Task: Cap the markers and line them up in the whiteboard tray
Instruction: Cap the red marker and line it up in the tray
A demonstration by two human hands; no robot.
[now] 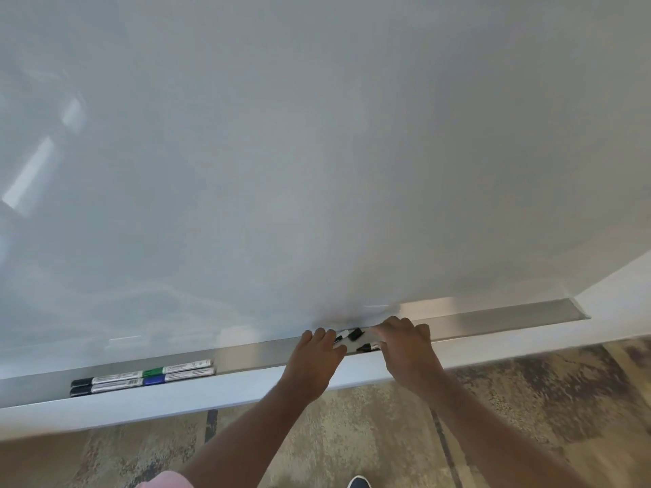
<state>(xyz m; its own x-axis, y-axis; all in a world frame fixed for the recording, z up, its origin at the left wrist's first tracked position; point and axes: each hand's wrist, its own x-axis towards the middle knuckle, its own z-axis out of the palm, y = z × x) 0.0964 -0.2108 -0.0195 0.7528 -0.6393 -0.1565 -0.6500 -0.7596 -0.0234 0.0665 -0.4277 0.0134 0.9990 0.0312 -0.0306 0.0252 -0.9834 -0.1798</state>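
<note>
A view from the head, looking down at a whiteboard tray along a wall.

Nearest, at six o'clock, the toe of a dark shoe [359, 481] and a patch of pink cloth [165, 480] sit at the bottom edge, over a mottled beige and grey carpet [352, 417]. Two bare forearms reach up from there toward the centre.

The left hand [314, 361], just below centre at about six o'clock, lies palm down over the front lip of the tray, its fingers curled onto a black-capped marker [347, 335] that tilts up toward one o'clock; whether it truly grips the marker cannot be told. The right hand [408, 346], just beside it at five o'clock, is also palm down with bent fingers, resting over a second black marker [368, 347] that lies in the tray; its grip cannot be told either.

The tray [493, 322] is a long brushed-metal trough running from eight o'clock up to three o'clock. At its eight o'clock end, well apart from the hands, four capped markers lie in two neat rows, end to end: a green-capped marker [179, 368] and a blue-capped marker [181, 376], then two black-capped ones [105, 383] left of them.

Beyond, the blank glossy whiteboard [317, 153] fills the upper view.
</note>
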